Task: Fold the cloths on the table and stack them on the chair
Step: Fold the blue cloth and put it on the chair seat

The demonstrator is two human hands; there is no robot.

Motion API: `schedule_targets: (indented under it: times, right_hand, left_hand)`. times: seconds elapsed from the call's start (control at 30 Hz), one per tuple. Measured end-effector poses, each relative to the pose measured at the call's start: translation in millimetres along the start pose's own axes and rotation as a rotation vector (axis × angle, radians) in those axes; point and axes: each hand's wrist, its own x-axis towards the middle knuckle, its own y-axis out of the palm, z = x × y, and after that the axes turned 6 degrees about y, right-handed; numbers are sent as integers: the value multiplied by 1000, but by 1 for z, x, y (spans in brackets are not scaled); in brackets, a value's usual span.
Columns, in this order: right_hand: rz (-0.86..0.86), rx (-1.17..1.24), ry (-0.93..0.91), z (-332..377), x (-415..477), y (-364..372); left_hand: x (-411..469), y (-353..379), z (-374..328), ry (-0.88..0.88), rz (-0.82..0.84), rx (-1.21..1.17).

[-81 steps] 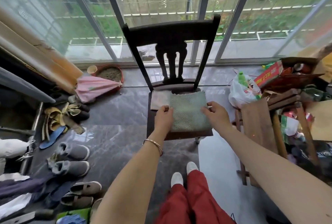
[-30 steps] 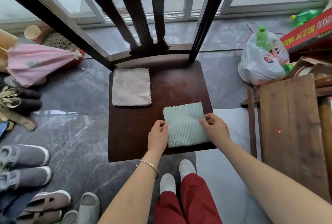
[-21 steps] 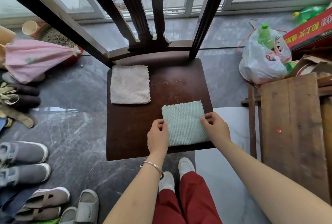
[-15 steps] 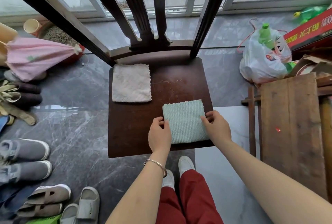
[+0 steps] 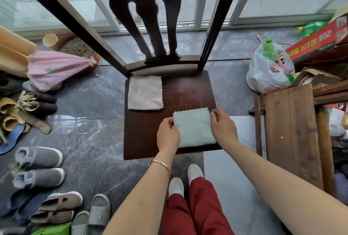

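- Head view: the green cloth (image 5: 194, 129) lies flat on the chair (image 5: 145, 138), between both hands.
- The left hand (image 5: 168, 135) pinches its edge.
- The right hand (image 5: 223, 128) curls beside it; holding or not, I cannot tell.

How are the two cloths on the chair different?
The green cloth has a bumpy weave; the cream cloth looks fluffy. The green cloth lies front right on the chair, the cream cloth back left. The left hand and right hand are at the green cloth's sides; nothing touches the cream cloth. Both are folded squares, lying flat.
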Motion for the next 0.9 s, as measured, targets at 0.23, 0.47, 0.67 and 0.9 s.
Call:
schedule_targets:
  times: [0.23,0.47,0.67,0.9]
  right_hand:
    - [32,119,-66,49,-53,-48]
    - [15,201,-97,75,-109,-92]
    - [-24,256,-117,84,-156,-116]
    - [-83,364,-126,84,-204,-128]
  left_hand:
    - [-50,-40,-54,53,-5,-186]
    - [-104,-76,-89,137,48,-296]
    - [-144,-100,-107,175,83,-311]
    - [-178,-119,-106,239,134,-294]
